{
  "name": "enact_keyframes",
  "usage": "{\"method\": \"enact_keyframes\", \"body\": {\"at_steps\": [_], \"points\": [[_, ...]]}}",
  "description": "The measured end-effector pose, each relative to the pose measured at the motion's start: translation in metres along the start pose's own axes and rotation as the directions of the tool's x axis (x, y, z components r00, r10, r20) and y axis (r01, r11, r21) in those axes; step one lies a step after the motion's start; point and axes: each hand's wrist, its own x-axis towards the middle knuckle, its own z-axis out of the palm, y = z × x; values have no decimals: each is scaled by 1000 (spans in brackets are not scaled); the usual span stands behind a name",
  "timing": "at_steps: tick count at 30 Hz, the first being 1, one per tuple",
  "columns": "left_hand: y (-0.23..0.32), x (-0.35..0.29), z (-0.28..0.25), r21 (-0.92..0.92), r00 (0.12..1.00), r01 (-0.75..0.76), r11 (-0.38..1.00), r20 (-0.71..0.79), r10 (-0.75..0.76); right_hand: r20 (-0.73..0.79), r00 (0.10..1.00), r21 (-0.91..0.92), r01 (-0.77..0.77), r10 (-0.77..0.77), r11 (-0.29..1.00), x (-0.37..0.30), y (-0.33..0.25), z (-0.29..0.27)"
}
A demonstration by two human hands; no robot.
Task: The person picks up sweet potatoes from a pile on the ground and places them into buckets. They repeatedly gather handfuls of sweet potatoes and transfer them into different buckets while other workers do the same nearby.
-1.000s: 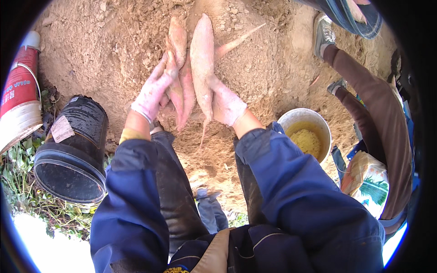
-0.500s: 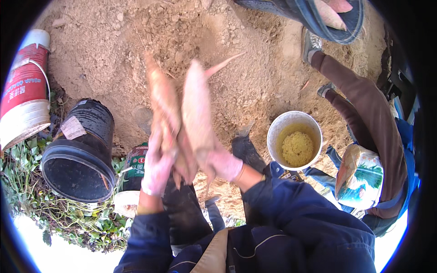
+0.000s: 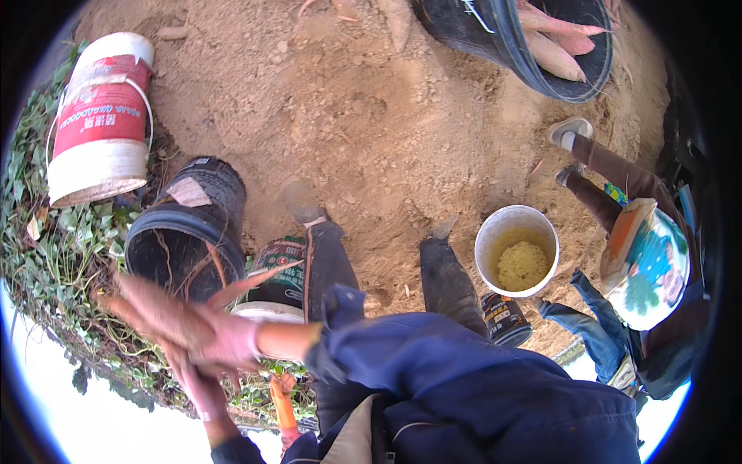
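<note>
A bunch of long pink sweet potatoes (image 3: 158,309) is clasped between my two hands, both in pale pink gloves and smeared by motion. My right hand (image 3: 232,338) wraps over the near end of the bunch, its arm crossing from the right. Lower down, my left hand (image 3: 202,393) grips it from below; its fingers are mostly hidden. The bunch is in front of the mouth of a black bucket (image 3: 224,220) lying on its side, with thin root strands across its opening. Whether they touch, I cannot tell.
A red-and-white bucket (image 3: 104,166) lies at left, over leafy vines (image 3: 69,255). At far right, a tipped black bucket (image 3: 506,39) holds more sweet potatoes. A white bucket (image 3: 481,255) with yellow contents stands right of my legs. A person in brown trousers (image 3: 610,166) is at the right edge.
Both hands have swung left and down with the sweet potatoes, from above the soil to beside the black bucket. The view has shifted, and the person at right appears lower.
</note>
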Motion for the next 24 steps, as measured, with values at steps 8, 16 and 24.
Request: {"method": "enact_keyframes", "body": {"at_steps": [8, 16, 24], "points": [[-94, 130, 2, 135, 998, -60, 989, 2, 61, -256, 962, -456, -38, -90, 889, -19, 22, -53], [-145, 152, 41, 496, 962, -253, 830, 39, 270, -756, 629, -296, -576, 181, 762, -170, -5, -147], [-106, 193, 69, 183, 996, -59, 981, 83, 45, -918, 387, -110, -460, 87, 881, -266, -118, -151]]}}
